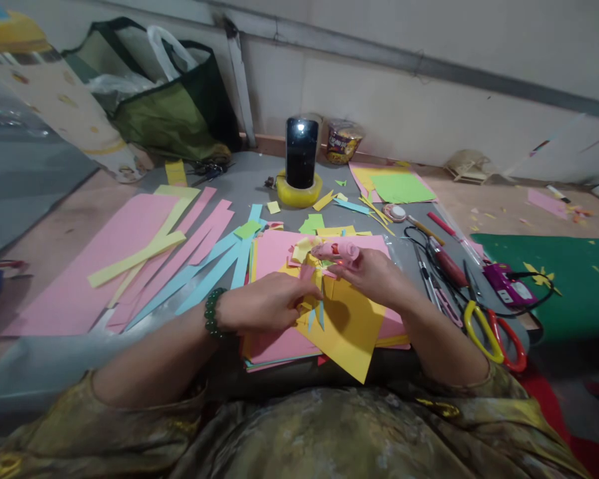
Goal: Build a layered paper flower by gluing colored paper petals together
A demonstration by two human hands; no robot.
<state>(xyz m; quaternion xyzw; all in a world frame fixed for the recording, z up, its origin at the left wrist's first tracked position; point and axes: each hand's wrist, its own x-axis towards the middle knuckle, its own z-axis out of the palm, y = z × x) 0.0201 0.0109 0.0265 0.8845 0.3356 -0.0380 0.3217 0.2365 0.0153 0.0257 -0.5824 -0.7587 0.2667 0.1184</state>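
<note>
My right hand [373, 273] is closed around a small pink tool [336, 251] with a red mark on its side, like a glue or tape dispenser. Its tip points left, over pale yellow paper pieces [305, 249]. Just below, my left hand [274, 299], with a green bead bracelet at the wrist, pinches small cut paper pieces [309, 274]; its fingertips partly hide them. Narrow blue paper points [320, 316] stick out beneath those fingers. Under both hands lie an orange-yellow sheet [354, 332], turned at an angle, and a stack of pink sheets [274, 256].
Pink, yellow and blue paper strips [209, 239] fan out to the left. A phone [300, 153] stands in a yellow holder [299, 193] beside a noodle cup [343, 141]. On the right lie scissors [483, 332], cutters [429, 276] and a purple box with a cable [509, 286].
</note>
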